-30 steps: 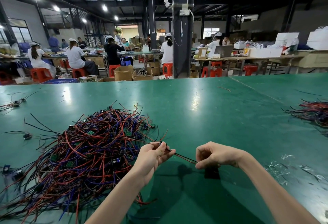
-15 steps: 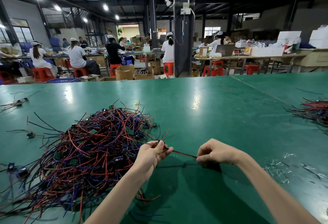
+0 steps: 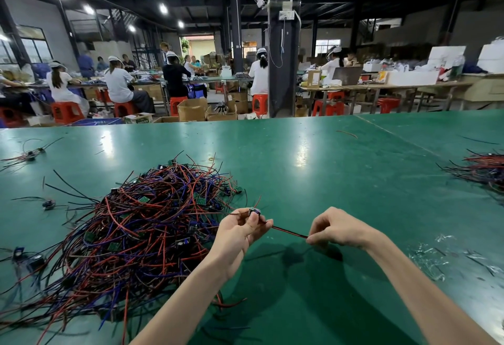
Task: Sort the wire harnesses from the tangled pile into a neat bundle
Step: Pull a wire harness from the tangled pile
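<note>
Harness (image 3: 289, 231) now stretched straighter beside the tangled pile (image 3: 141, 230).
My left hand (image 3: 240, 232) pinches its module (image 3: 254, 211); my right hand (image 3: 338, 228) pinches the wires.

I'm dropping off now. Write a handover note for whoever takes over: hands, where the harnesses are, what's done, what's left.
Hands: left hand pinches the module end of one harness; right hand pinches its red-black wire, stretched between them above the table.
Things: tangled pile at the left; smaller bunch at the far right edge, likely the sorted ones.
Done: this harness drawn out beside the pile; whether fully free, cannot tell.
Left: lay it with the bunch, then nearly the whole pile.
</note>
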A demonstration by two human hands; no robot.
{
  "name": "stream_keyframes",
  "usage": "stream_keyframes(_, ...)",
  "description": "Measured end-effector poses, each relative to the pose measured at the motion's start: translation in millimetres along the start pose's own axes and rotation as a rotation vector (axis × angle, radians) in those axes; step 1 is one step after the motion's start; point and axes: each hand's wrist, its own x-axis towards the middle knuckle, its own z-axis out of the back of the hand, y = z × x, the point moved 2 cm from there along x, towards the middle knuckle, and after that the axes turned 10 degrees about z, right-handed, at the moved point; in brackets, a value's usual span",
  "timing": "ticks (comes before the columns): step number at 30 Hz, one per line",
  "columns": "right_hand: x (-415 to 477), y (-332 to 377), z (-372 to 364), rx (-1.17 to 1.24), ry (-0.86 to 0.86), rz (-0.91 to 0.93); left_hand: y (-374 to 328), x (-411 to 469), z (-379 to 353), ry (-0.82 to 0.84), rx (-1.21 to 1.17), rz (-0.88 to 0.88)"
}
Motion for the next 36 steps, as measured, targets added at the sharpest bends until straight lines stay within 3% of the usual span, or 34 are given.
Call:
stream_keyframes(5,-5,2,1,0.252,0.08,0.12,-6,5,8,-0.093,-0.033,0.017)
stream_keyframes(9,-7,0,2,0.502,0.066,0.171,-7,4,8,-0.067,-0.129,0.09)
stream_keyframes(11,-7,-3,5,0.514,0.025,0.17,-8,3,7,-0.05,-0.166,0.126)
stream_keyframes(15,-3,-7,4,0.285,-0.067,0.098,-5,2,3,-0.039,-0.127,0.121)
stream_keyframes(20,5,-8,1,0.177,-0.225,0.09,-1,5,3,-0.062,-0.145,0.082)
stream_keyframes(24,2,-2,-2,0.052,-0.1,0.073,-2,7,7,-0.085,-0.135,0.09)
stream_keyframes(26,4,0,-3,-0.127,-0.11,0.039,-2,7,8,-0.091,-0.125,0.097)
stream_keyframes(28,4,5,-3,-0.369,-0.251,0.029,-1,6,8,-0.089,-0.11,0.106)
stream_keyframes(31,2,30,-14,-0.402,-0.459,0.233,3,5,5,-0.066,-0.1,0.135)
stream_keyframes(36,3,57,-53,-0.432,-0.466,0.521,13,3,-1,0.0,-0.019,0.154)
